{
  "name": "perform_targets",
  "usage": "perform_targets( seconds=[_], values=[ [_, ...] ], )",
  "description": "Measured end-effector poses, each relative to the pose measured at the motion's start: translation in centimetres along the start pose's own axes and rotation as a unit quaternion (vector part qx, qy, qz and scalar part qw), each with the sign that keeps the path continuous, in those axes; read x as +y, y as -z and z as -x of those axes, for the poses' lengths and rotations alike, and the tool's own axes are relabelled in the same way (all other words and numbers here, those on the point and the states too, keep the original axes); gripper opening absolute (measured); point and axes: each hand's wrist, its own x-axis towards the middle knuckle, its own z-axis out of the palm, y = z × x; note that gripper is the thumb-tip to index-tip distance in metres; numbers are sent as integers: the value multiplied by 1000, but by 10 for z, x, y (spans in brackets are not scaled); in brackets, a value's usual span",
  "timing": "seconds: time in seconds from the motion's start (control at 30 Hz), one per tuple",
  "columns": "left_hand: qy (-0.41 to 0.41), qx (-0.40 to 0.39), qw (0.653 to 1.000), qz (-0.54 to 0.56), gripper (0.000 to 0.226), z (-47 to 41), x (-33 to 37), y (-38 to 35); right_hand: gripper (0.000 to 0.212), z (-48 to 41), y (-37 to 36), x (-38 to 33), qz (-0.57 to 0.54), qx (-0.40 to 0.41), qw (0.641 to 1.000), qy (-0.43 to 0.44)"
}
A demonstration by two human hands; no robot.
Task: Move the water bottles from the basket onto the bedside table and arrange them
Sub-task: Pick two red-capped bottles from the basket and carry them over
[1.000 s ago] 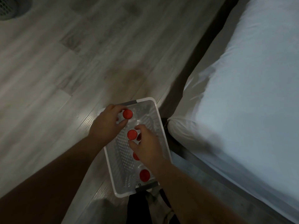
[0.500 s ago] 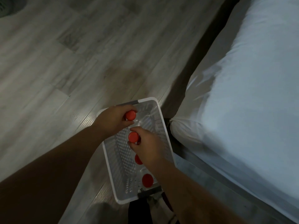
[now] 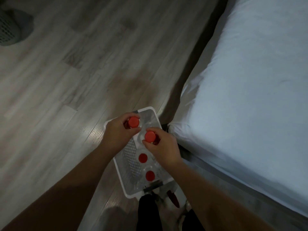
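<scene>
Left hand (image 3: 118, 135) is pinching a red-capped clear plastic water bottle (image 3: 133, 122) at the far end of the white perforated plastic basket (image 3: 131, 160); right hand (image 3: 165, 147) is gripping the next bottle (image 3: 150, 136). Cap-only grips are likely risking a slip while lifting.

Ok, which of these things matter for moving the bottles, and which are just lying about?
For the job: basket; far bottle, held by the left grip; second bottle, held by the right grip; third bottle; near bottle.
Lying about: bed; floor; mesh bin.
</scene>
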Motion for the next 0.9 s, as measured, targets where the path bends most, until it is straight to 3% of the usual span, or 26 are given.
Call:
perform_targets(
  seconds=[0.13,0.3,0.43,0.67,0.9],
  values=[
    [-39,23,999,-16,33,68,72,12,13,63,50,-35,-47,67,997,4],
    [-84,26,993,-75,27,147,153,26,28,152,117,-61,-92,157,983,10],
    [-149,-7,984,-99,28,221,212,13,28,239,169,-60,-92,233,968,11],
    [-199,-59,977,-58,27,329,273,-62,25,384,238,1,-158,341,927,-10],
    [-219,-116,969,-6,23,422,308,-160,23,530,286,100,-151,442,884,-31]
  ],
)
